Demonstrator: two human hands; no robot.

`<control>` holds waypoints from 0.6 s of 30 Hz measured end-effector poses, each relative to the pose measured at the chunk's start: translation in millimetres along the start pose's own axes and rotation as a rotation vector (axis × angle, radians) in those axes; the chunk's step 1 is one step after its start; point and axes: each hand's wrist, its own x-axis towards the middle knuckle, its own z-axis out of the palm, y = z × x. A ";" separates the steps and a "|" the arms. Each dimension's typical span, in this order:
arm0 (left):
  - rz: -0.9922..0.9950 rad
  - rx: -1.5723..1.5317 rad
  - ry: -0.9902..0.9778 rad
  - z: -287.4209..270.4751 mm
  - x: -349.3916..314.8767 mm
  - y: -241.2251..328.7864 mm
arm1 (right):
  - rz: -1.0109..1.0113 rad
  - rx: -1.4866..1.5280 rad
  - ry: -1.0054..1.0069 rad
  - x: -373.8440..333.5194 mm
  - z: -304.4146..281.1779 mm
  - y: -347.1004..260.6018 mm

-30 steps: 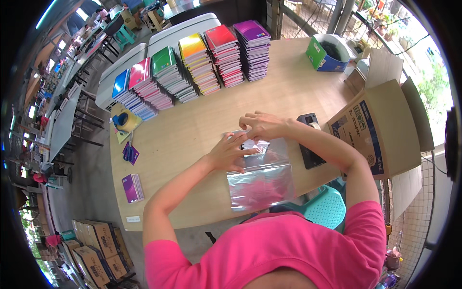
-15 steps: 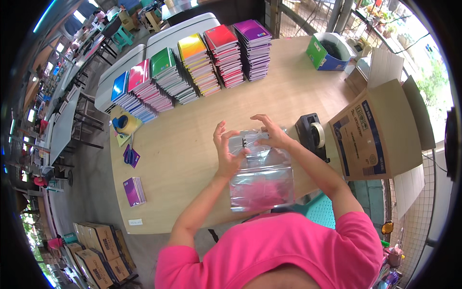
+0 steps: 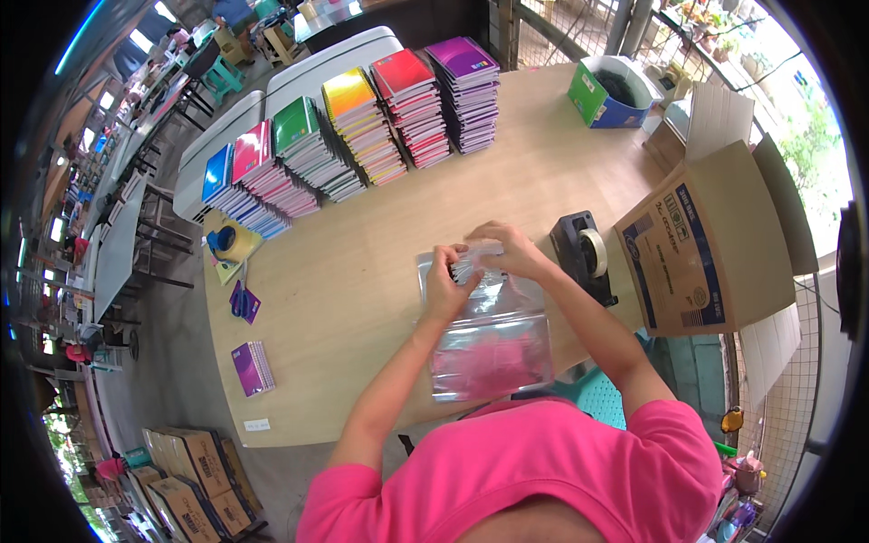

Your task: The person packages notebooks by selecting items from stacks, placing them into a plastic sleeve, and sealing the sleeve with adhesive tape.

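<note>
A pile of clear plastic bags [image 3: 489, 357] lies at the table's near edge, the pink of my shirt showing in its lower part. My left hand [image 3: 447, 284] has its fingers bent round the bunched far end of the plastic. Opposite it, my right hand [image 3: 512, 252] pinches the same gathered end from the right. How many layers the fingers hold cannot be made out. Just right of my right hand stands a black tape dispenser [image 3: 571, 253] with a roll of tape.
Stacked spiral notebooks [image 3: 348, 95] in several colours line the far edge. Tape rolls [image 3: 237, 242], scissors [image 3: 240, 300] and small purple notebooks [image 3: 252, 368] lie at the left. An open cardboard box [image 3: 692, 244] stands right, a green-blue carton [image 3: 608, 100] behind it.
Both hands have closed from spread fingers onto the far end of the plastic bags. That end is now bunched up between them.
</note>
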 end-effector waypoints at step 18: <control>-0.356 -0.234 0.169 12.9 1.8 19.7 | -0.432 -0.138 0.413 -40.7 5.8 -19.2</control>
